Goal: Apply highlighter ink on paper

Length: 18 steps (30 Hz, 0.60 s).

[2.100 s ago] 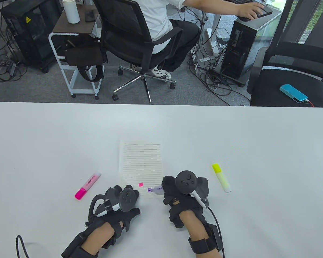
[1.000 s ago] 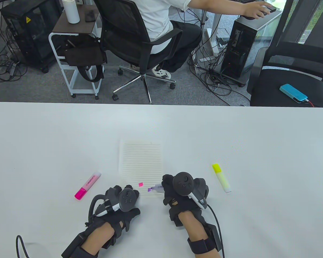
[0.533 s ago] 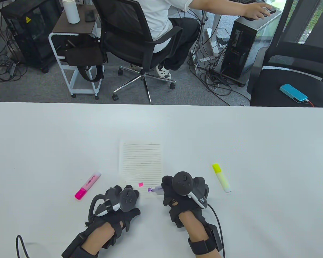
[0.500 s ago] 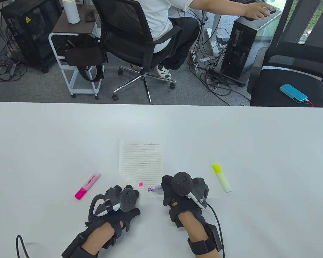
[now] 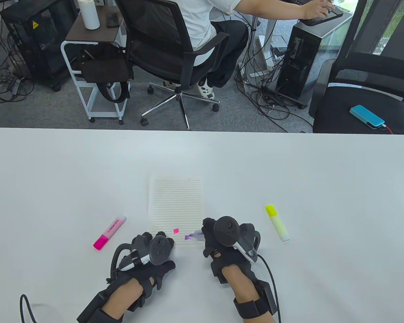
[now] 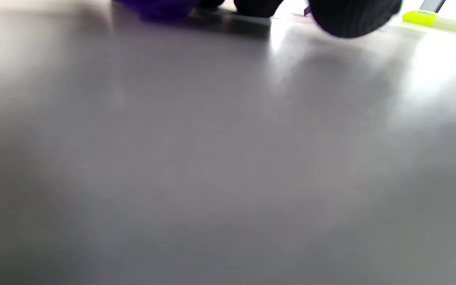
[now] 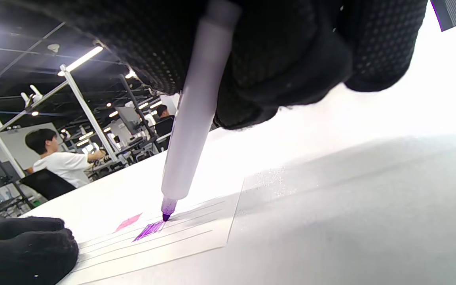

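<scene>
The right hand (image 5: 230,240) grips a purple highlighter (image 7: 190,118), its gloved fingers (image 7: 291,59) wrapped around the pale barrel. The pen leans out from the hand toward the left hand, and its tip touches the lined paper (image 5: 176,208) at a small purple mark (image 7: 150,230), just beyond the right hand's fingers near the sheet's near right corner. A small pink mark (image 5: 176,231) sits on the paper just beside the purple one, between the two hands.

The left hand (image 5: 153,249) rests on the desk (image 5: 289,161) at the sheet's near left corner, fingertips touching the paper's edge. In the left wrist view something dark purple (image 6: 156,7) shows under its fingers (image 6: 350,18), but the view is too blurred to tell what it is; whether the hand lies flat or curls around it cannot be told.

A pink highlighter (image 5: 109,232) lies capped on the desk, out past the left hand's outer side and apart from it. A yellow highlighter (image 5: 277,222) lies capped on the desk near the right hand's outer side, not touching it. The paper reaches away from both hands toward the far edge of the desk.
</scene>
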Each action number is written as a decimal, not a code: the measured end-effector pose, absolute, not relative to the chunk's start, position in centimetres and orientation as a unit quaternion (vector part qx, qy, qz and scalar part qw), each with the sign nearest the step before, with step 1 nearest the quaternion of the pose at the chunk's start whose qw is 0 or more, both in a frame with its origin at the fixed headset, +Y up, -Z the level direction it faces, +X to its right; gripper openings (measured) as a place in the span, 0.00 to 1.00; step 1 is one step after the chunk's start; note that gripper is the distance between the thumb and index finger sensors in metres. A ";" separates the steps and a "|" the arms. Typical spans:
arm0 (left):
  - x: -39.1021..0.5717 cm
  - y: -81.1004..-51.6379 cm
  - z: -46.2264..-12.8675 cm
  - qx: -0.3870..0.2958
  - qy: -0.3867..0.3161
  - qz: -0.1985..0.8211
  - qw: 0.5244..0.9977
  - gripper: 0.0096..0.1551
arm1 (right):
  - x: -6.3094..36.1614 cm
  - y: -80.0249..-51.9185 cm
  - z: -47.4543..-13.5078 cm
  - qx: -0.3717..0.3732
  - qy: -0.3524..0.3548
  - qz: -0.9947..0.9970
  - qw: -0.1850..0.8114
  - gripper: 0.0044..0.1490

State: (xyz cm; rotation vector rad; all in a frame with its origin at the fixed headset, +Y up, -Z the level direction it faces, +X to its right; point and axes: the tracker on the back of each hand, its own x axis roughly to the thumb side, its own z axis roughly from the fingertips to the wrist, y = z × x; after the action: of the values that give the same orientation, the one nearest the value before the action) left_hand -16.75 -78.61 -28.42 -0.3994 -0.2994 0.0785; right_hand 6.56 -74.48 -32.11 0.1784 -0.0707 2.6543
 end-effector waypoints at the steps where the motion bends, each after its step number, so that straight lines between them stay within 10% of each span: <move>1: -16.7 -78.6 -28.4 -0.198 -0.148 0.038 0.968 0.43 | 6.6 -74.4 -32.1 0.065 -0.019 0.969 0.238 0.21; 18: -16.7 -78.6 -28.4 -0.197 -0.149 0.037 0.968 0.43 | 6.4 -74.3 -32.0 0.068 -0.034 0.970 0.232 0.22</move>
State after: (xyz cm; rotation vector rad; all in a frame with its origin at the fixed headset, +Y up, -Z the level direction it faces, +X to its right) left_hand -16.70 -78.65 -28.41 -0.3981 -0.3003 0.0747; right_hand 6.42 -74.26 -31.98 0.1863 -0.0941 2.6652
